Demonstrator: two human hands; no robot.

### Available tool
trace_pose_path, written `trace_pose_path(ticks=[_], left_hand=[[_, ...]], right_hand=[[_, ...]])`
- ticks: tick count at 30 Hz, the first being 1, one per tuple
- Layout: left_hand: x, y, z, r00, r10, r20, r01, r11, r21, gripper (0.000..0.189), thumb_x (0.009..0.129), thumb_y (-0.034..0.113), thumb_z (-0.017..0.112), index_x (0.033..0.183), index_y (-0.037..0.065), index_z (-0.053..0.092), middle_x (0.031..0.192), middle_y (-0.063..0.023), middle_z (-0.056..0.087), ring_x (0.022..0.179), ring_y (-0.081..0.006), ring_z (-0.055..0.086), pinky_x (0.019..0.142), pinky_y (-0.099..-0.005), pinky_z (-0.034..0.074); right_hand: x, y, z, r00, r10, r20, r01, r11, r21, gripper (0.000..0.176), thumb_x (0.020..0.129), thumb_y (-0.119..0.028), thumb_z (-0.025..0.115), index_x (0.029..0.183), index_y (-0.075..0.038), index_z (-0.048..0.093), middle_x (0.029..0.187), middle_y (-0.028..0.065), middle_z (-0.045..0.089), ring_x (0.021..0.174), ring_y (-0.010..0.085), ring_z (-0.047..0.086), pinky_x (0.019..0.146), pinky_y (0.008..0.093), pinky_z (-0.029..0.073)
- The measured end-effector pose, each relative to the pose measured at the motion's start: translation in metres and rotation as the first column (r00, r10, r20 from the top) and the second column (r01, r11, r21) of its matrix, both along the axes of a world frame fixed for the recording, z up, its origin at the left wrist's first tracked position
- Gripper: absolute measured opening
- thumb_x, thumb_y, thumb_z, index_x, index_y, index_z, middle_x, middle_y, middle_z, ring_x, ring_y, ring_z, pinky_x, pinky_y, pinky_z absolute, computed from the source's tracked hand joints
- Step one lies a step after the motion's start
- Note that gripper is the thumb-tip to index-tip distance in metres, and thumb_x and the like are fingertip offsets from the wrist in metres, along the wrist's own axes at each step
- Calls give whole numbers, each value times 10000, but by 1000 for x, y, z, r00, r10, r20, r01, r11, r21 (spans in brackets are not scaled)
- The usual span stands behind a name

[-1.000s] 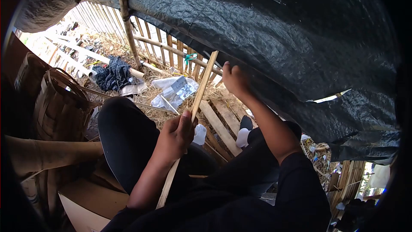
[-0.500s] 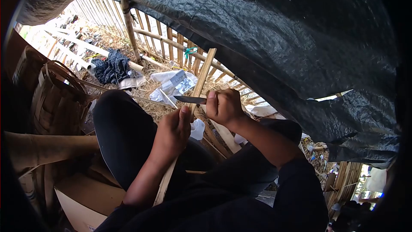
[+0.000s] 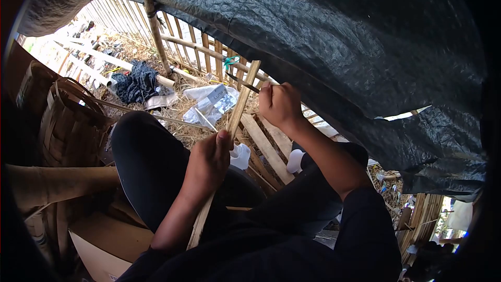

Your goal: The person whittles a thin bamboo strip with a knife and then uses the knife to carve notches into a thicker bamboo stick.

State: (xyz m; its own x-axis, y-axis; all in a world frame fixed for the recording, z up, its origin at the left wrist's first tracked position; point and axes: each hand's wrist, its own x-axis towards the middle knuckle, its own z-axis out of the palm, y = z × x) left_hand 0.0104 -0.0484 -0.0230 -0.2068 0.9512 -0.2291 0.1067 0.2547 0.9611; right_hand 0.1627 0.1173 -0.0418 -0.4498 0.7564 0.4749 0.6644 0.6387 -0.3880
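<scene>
From seven o'clock to one, the wooden strip (image 3: pixel 237 117) slants away. My left hand (image 3: pixel 209 163) pinches its middle, thumb against fingers; farther out, my right hand (image 3: pixel 281 105) closes round the knife (image 3: pixel 243 82), blade pointing to ten across the strip.

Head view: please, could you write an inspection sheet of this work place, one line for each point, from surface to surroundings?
Surface: ground strewn with straw, with wooden planks near the feet.
Job's things: wood strip, held up at a slant; knife, its blade crossing the strip near the far end; contact cannot be told.
Clutter: crumpled plastic, dark cloth beside poles, open scraps around.
Hands: left hand grips the strip around its middle; right hand grips the knife's handle.
Cables: nothing seen.
Surroundings: dark tarp overhead and to the right, slatted fence ahead, woven basket and cardboard at left.
</scene>
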Motion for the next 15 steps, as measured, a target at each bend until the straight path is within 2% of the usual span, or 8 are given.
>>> trace_pose_path(ticks=[2, 3, 5, 7, 8, 10, 13, 15], left_hand=[[-1, 1, -3, 1000, 3, -21, -2, 1000, 19, 532, 1028, 389, 391, 750, -32, 558, 536, -84, 452, 515, -130, 443, 524, -327, 396], [-3, 1, -3, 999, 2, -45, 0, 999, 41, 528, 1029, 384, 390, 751, -32, 557, 535, -82, 453, 517, -127, 439, 524, -325, 396], [-3, 1, 1, 999, -9, -52, 11, 999, 39, 524, 1030, 378, 390, 749, -32, 556, 535, -83, 455, 520, -126, 440, 524, -326, 396], [-1, 2, 1, 999, -23, -49, 25, 999, 46, 520, 1031, 371, 391, 748, -33, 555, 536, -84, 457, 522, -125, 441, 525, -326, 395], [0, 1, 0, 999, -21, -33, 21, 1000, 15, 517, 1032, 367, 389, 749, -32, 555, 537, -80, 456, 521, -123, 440, 524, -325, 396], [2, 3, -2, 1000, -10, -15, 10, 1000, -10, 513, 1033, 362, 387, 751, -32, 555, 538, -77, 456, 520, -120, 438, 523, -324, 396], [2, 2, -6, 998, -18, -66, 22, 998, 67, 514, 1035, 365, 380, 750, -25, 555, 532, -46, 447, 511, -101, 440, 507, -306, 384], [2, 2, -6, 993, -16, 117, 15, 1000, 10, 464, 1030, 374, 403, 730, 34, 502, 558, 47, 387, 486, -30, 349, 444, -227, 266]], right_hand=[[-7, -27, 6, 997, 67, 43, -65, 997, -46, 438, 868, -198, 506, 463, -43, 566, 435, 179, 507, 404, 345, 556, 448, 421, 468], [-9, -37, -1, 992, 120, 45, -120, 993, -10, 425, 860, -191, 511, 465, -43, 568, 429, 176, 502, 399, 345, 553, 442, 418, 465], [-7, -29, -2, 983, 180, -26, -180, 984, -1, 429, 856, -202, 511, 462, -41, 562, 432, 181, 501, 401, 343, 557, 446, 421, 468], [-5, -1, -3, 998, 23, -58, -26, 998, -64, 424, 858, -169, 501, 452, -50, 526, 451, 196, 491, 435, 368, 560, 483, 429, 469], [-2, 4, 0, 1000, -5, 5, 5, 1000, -29, 419, 858, -175, 499, 462, -46, 539, 458, 189, 501, 447, 369, 568, 484, 436, 471], [-8, -13, 1, 999, 45, 16, -45, 999, 2, 429, 858, -193, 504, 464, -31, 552, 441, 181, 501, 423, 354, 564, 469, 428, 475], [-10, -27, -1, 989, 132, 65, -136, 989, 60, 432, 856, -205, 508, 474, -16, 573, 430, 170, 508, 405, 344, 563, 457, 421, 483], [-4, 2, -8, 998, -6, -70, 5, 1000, -12, 415, 860, -166, 502, 472, -24, 546, 480, 203, 515, 477, 392, 574, 497, 466, 473]])
